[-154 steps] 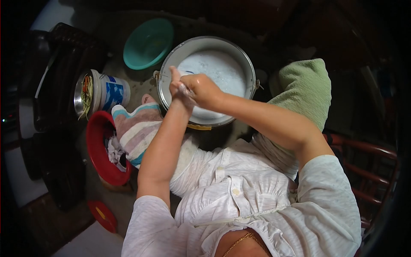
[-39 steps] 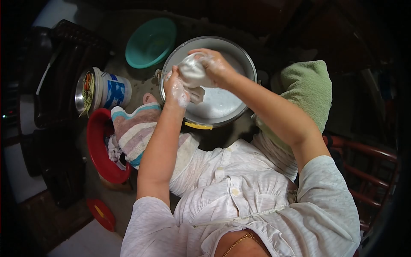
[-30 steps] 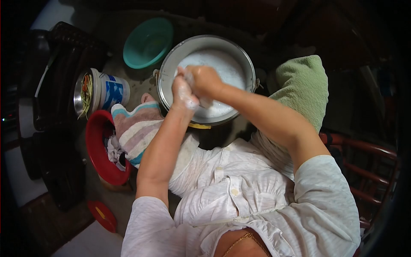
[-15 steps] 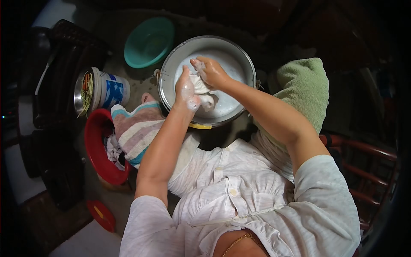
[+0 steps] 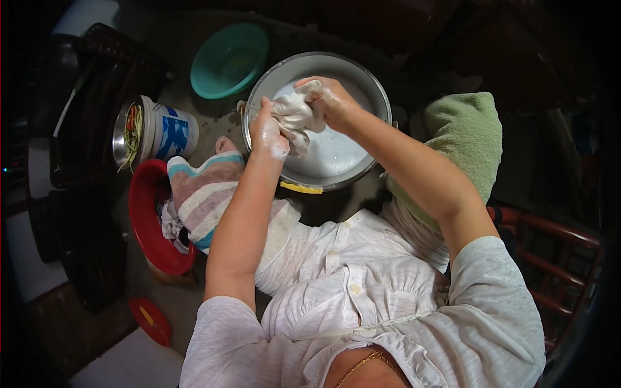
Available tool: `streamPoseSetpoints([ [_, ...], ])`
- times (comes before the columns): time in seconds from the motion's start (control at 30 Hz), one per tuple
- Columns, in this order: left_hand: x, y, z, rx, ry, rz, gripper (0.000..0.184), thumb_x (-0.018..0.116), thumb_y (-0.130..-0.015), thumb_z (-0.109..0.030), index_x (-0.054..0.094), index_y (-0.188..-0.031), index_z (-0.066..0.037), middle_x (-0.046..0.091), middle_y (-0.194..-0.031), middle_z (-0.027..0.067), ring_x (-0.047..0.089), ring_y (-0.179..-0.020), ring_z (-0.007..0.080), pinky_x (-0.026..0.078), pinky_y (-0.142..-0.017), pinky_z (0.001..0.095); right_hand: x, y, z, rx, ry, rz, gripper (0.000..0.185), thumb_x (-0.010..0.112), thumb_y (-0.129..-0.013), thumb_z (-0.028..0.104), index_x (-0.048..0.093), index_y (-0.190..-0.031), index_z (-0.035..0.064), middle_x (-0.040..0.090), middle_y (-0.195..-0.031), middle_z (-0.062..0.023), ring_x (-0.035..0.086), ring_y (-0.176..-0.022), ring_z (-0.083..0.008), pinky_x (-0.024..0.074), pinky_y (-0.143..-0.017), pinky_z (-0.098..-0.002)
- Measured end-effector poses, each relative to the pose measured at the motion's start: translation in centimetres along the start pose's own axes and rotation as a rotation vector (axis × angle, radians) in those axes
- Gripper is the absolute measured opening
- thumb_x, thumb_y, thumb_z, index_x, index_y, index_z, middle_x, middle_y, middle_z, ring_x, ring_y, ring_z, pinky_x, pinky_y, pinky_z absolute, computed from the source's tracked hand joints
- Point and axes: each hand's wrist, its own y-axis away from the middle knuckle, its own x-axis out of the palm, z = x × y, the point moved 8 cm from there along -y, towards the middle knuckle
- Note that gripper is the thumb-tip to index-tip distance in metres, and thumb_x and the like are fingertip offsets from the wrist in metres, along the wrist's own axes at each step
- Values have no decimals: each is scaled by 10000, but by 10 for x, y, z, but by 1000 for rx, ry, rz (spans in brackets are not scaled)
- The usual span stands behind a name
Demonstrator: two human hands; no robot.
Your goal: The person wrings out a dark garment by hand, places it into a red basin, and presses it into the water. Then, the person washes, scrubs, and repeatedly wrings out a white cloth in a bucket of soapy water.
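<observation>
A wet white cloth point(image 5: 295, 112) is stretched between my two hands, above a large metal pot point(image 5: 381, 97) of cloudy, soapy water. My left hand point(image 5: 266, 134), with suds at the wrist, grips the cloth's left side. On the right, my right hand point(image 5: 333, 103) has its fingers closed round the upper right part of the cloth. A loose fold hangs between the hands over the left half of the pot. A yellow grip point(image 5: 301, 187) shows on the pot's handle at the near rim.
A green basin point(image 5: 229, 60) stands behind left of the pot. Further left is a white bucket point(image 5: 174, 134) with a bowl of vegetable strips. A red basin point(image 5: 143, 220) holds clothes. Towels, one striped point(image 5: 207, 187) and one green point(image 5: 462, 142), cover my knees.
Half a second ago my hands were closer together and the cloth was bunched lower. Now my right hand is slightly higher and further right, and the cloth is spread more between them.
</observation>
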Motion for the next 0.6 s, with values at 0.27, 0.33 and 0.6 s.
streamPoseSetpoints([
  [0.27, 34, 37, 28, -325, 52, 309, 425, 398, -893, -422, 462, -1032, -27, 531, -968, 109, 544, -877, 210, 463, -759, 323, 76, 56, 23, -730, 1109, 106, 173, 554, -721, 169, 620, -828, 50, 604, -762, -176, 582, -694, -322, 462, -639, -382],
  [0.33, 40, 44, 29, -185, -25, 151, 432, 391, -893, -431, 462, -1064, -40, 537, -975, 106, 538, -902, 206, 458, -767, 328, 46, 38, 32, -697, 1261, -136, 206, 522, -807, 261, 614, -792, 79, 599, -734, -170, 569, -669, -343, 445, -557, -390],
  [0.6, 19, 19, 30, -214, -79, 200, 551, 304, -860, -561, 456, -1048, -65, 489, -1053, 107, 480, -979, 244, 404, -847, 407, 83, 60, 11, -793, 1407, -85, 218, 499, -821, 262, 574, -782, 61, 582, -656, -176, 574, -617, -344, 448, -567, -423],
])
